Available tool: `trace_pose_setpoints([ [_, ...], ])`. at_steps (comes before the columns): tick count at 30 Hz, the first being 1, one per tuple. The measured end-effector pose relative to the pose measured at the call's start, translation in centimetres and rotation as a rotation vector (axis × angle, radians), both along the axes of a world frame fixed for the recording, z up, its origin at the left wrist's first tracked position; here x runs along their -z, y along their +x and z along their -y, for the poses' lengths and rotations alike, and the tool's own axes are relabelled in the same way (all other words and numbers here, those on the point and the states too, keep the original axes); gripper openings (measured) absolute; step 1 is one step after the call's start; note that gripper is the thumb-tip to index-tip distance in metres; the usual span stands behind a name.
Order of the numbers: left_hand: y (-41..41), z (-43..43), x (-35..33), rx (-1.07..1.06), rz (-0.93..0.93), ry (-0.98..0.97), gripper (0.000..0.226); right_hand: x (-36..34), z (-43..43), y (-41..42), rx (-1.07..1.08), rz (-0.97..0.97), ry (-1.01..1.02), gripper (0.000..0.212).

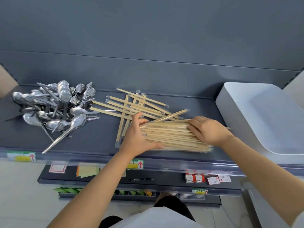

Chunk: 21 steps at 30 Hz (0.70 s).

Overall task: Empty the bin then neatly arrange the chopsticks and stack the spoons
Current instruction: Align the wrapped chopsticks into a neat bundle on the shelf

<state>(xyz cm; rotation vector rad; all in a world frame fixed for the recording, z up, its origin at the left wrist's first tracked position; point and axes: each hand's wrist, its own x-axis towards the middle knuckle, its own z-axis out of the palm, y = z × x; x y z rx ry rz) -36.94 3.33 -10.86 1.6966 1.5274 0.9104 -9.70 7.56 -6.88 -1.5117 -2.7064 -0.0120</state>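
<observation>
A bundle of wrapped wooden chopsticks [171, 137] lies lengthwise near the front of the grey shelf [92, 139]. My left hand [138, 137] cups the bundle's left end, thumb under and fingers on top. My right hand [208, 130] presses flat on its right part. Several loose wrapped chopsticks [131, 106] lie crossed behind the bundle. A heap of metal spoons [54, 106] sits jumbled at the shelf's left. The white bin [263, 116] lies at the right with its opening showing nothing inside.
The shelf has a grey back panel and a clear price strip [139, 164] with arrow labels along its front edge. Lower shelves hold small red and white boxes [195, 177], paper tags and green items. A cardboard box corner [7, 81] shows at far left.
</observation>
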Motion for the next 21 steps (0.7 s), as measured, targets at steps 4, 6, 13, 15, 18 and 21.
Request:
trace_pose_setpoints([
  [4,0.0,-0.1,0.1,0.031,-0.065,0.027,0.131,0.6,0.4,-1.4,-0.01,0.026,-0.051,0.063],
  [6,0.0,-0.1,0.0,0.046,-0.127,0.046,0.122,0.9,0.4,-2.2,-0.021,0.009,-0.055,0.059],
  [13,0.0,-0.2,0.0,0.039,-0.142,0.133,0.087,1.3,0.6,-3.6,0.009,-0.244,-0.069,0.071],
  [15,-0.1,-0.3,0.0,0.037,-0.131,0.152,0.084,1.0,0.0,-3.9,0.045,-0.236,-0.061,0.086],
  [18,0.0,-0.3,0.0,0.038,-0.118,0.165,0.083,0.5,-1.1,-4.3,0.06,-0.109,-0.107,0.108],
  [21,0.0,-0.2,0.0,0.033,-0.136,0.186,0.085,1.0,-1.1,-4.7,0.042,-0.061,-0.161,0.1],
])
